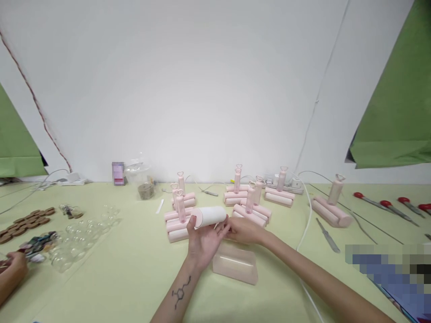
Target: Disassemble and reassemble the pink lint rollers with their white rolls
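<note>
A white lint roller roll (212, 216) with a pale pink left end lies across my left hand (203, 244), palm up, its thumb against the pink end. My right hand (243, 229) is closed, its fingertips pinching at the right end of the roll; part of that grip is hidden. Just below my hands, a translucent pink cover (235, 265) rests on the table. Close behind the roll stand pink lint rollers (181, 208) with heart-topped upright handles. More pink lint rollers (249, 211) of the same kind sit beyond my right hand.
A utility knife (327, 235) and red-handled tools (387, 208) lie at right, past a white cable (307, 215). Clear glass globes (72, 240), cork pieces (28, 222) and a bag (144, 181) occupy the left. Another person's hand (15, 269) shows at the left edge.
</note>
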A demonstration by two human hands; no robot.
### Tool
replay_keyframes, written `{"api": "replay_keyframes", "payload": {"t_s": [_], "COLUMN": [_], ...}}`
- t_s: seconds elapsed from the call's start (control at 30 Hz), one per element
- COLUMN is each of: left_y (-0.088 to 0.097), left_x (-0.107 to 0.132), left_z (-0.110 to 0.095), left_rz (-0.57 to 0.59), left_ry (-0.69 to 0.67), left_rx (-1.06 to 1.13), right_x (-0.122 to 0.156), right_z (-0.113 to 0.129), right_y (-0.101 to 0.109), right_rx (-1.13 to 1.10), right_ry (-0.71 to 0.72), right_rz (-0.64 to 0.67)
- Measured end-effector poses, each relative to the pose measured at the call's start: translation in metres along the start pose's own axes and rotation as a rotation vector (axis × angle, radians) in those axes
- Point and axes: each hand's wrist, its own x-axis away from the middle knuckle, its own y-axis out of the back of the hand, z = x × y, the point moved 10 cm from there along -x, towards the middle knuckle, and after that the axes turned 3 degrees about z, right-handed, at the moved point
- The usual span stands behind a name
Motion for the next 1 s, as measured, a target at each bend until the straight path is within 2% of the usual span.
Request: {"api": "replay_keyframes", "payload": {"t_s": [0.1,0.27,0.37,0.5,0.6,0.73,0.9,1.0], "left_y": [-0.006,-0.009,0.002,0.015,0.01,0.001,-0.002,-0.009], "left_x": [0.002,0.001,0.0,0.002,0.003,0.005,0.008,0.01], "left_z": [0.003,-0.006,-0.008,-0.006,0.003,0.021,0.028,0.026], "left_rz": [0.043,0.037,-0.042,-0.134,-0.06,0.09,0.146,0.16], "left_ry": [0.025,-0.082,-0.132,-0.186,-0.191,-0.073,-0.052,-0.162], "left_rx": [-0.027,-0.091,-0.246,-0.627,-0.816,-0.958,-1.002,-0.956], "right_x": [0.006,0.023,0.036,0.056,0.063,0.06,0.06,0.063], "right_z": [-0.015,-0.039,-0.031,-0.017,-0.006,0.011,0.008,0.005], "right_y": [0.008,0.023,0.039,0.058,0.046,0.024,0.02,0.018], "right_rx": [-0.208,-0.496,-0.605,-0.771,-0.937,-1.073,-1.04,-0.962], "right_ry": [-0.068,-0.205,-0.217,-0.27,-0.291,-0.22,-0.216,-0.24], "right_rz": [-0.077,-0.285,-0.36,-0.504,-0.509,-0.401,-0.42,-0.445]}}
